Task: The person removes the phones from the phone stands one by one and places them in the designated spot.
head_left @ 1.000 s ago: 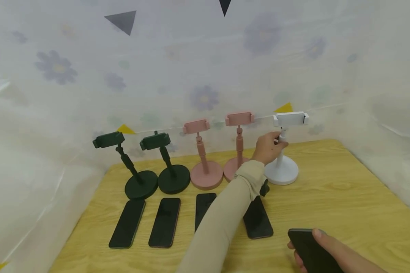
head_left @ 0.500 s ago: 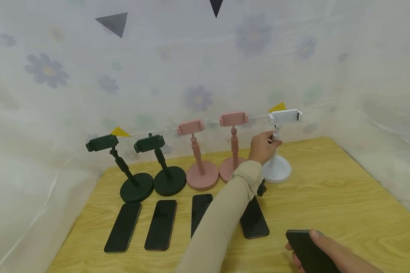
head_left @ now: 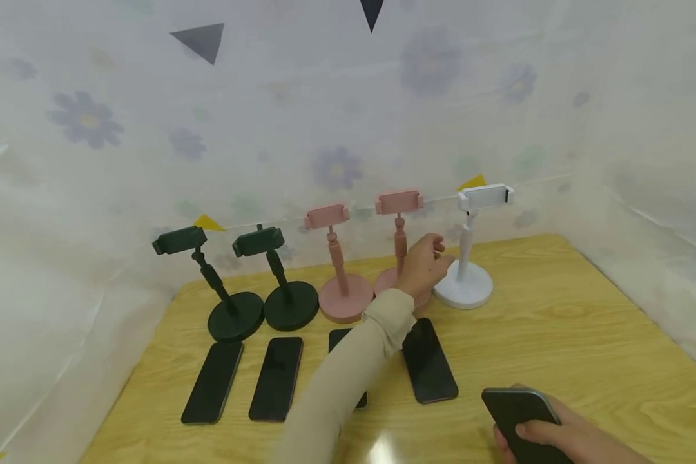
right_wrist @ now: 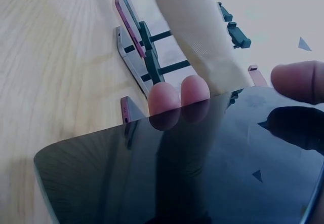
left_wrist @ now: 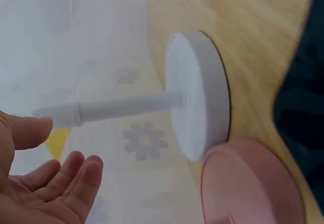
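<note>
A white phone stand [head_left: 466, 289] stands upright at the right end of a row of stands. My left hand [head_left: 425, 265] hovers just left of its stem, holding nothing. In the left wrist view, the thumb and loosely bent fingers [left_wrist: 86, 186] are apart, with a gap between them and the white stem. A pink phone stand [head_left: 401, 241] is behind that hand, its base partly hidden. At the lower right, my right hand [head_left: 577, 430] holds a dark smartphone [head_left: 513, 407], thumb over its screen. The right wrist view shows the fingertips at the phone's [right_wrist: 116, 178] edge.
Left of these stand another pink stand [head_left: 346, 299] and two dark green stands [head_left: 236, 316], bases close together. Phones lie face up in front: one at left [head_left: 212, 383], one beside it [head_left: 276, 379], one partly under the left sleeve, one at right [head_left: 430, 364]. Pale floral sheeting surrounds the table.
My left hand has let go of the white stand's stem and moved left and down. The phone in my right hand has shifted slightly, the thumb lying further across its screen.
</note>
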Demonstrator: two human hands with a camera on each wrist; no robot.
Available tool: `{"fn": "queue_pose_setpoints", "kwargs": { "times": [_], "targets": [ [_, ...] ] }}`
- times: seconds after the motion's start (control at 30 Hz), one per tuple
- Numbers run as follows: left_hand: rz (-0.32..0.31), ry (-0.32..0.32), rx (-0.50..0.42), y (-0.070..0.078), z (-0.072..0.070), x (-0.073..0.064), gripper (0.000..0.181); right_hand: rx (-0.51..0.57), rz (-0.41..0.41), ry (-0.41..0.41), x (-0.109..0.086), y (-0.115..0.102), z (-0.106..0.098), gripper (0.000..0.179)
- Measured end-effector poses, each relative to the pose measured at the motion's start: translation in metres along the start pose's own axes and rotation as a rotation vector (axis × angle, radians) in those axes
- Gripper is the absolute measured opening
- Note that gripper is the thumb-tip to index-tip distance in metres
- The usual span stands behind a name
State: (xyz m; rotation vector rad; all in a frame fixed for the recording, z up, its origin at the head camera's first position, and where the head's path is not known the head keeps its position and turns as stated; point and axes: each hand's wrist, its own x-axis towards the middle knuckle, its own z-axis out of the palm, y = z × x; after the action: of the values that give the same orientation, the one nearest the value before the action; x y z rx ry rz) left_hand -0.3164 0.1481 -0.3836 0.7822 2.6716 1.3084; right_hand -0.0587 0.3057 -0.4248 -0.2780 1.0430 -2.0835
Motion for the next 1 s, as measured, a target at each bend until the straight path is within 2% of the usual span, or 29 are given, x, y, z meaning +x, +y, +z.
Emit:
{"fn": "queue_pose_setpoints", "kwargs": {
  "times": [0.03,0.13,0.23,0.3,0.37,0.43,0.57,0.63,0.7,0.8,0.87,0.93,1.0],
  "targets": [
    [0.021,-0.018,0.024,-0.004,-0.006,-0.008,0.040,-0.002,-0.006,-0.005,0.000,-0.001,-0.002,0.038],
    [0.138,-0.074,0.150,-0.012,-0.023,-0.035,0.037,0.021,-0.012,-0.053,0.001,-0.004,-0.009,0.043],
    [0.339,-0.082,0.327,-0.014,-0.039,-0.062,0.035,0.049,-0.011,-0.080,-0.002,-0.008,-0.015,0.046],
    [0.485,-0.066,0.381,-0.013,-0.048,-0.076,0.031,0.063,-0.003,-0.079,-0.006,-0.011,-0.019,0.047],
    [0.577,-0.061,0.412,-0.011,-0.057,-0.090,0.030,0.066,0.005,-0.063,-0.008,-0.014,-0.024,0.048],
    [0.590,-0.089,0.395,-0.010,-0.068,-0.103,0.032,0.058,0.021,-0.051,-0.009,-0.019,-0.027,0.047],
    [0.497,-0.138,0.402,-0.009,-0.093,-0.131,0.040,0.009,0.048,-0.023,-0.005,-0.028,-0.032,0.045],
    [0.496,-0.129,0.433,-0.010,-0.104,-0.143,0.042,-0.039,0.050,0.000,-0.002,-0.033,-0.034,0.044],
    [0.526,-0.098,0.462,-0.009,-0.111,-0.155,0.042,-0.105,0.055,0.044,-0.001,-0.040,-0.037,0.041],
    [0.596,-0.028,0.532,-0.005,-0.116,-0.170,0.040,-0.195,0.031,0.065,0.000,-0.049,-0.047,0.043],
    [0.604,-0.007,0.552,0.000,-0.117,-0.180,0.039,-0.251,0.027,0.092,0.000,-0.055,-0.053,0.044],
    [0.604,-0.012,0.555,0.003,-0.117,-0.187,0.040,-0.308,0.031,0.130,-0.002,-0.062,-0.059,0.042],
    [0.580,-0.041,0.528,0.004,-0.118,-0.191,0.041,-0.357,0.067,0.201,-0.003,-0.070,-0.064,0.037]
  ]
}}
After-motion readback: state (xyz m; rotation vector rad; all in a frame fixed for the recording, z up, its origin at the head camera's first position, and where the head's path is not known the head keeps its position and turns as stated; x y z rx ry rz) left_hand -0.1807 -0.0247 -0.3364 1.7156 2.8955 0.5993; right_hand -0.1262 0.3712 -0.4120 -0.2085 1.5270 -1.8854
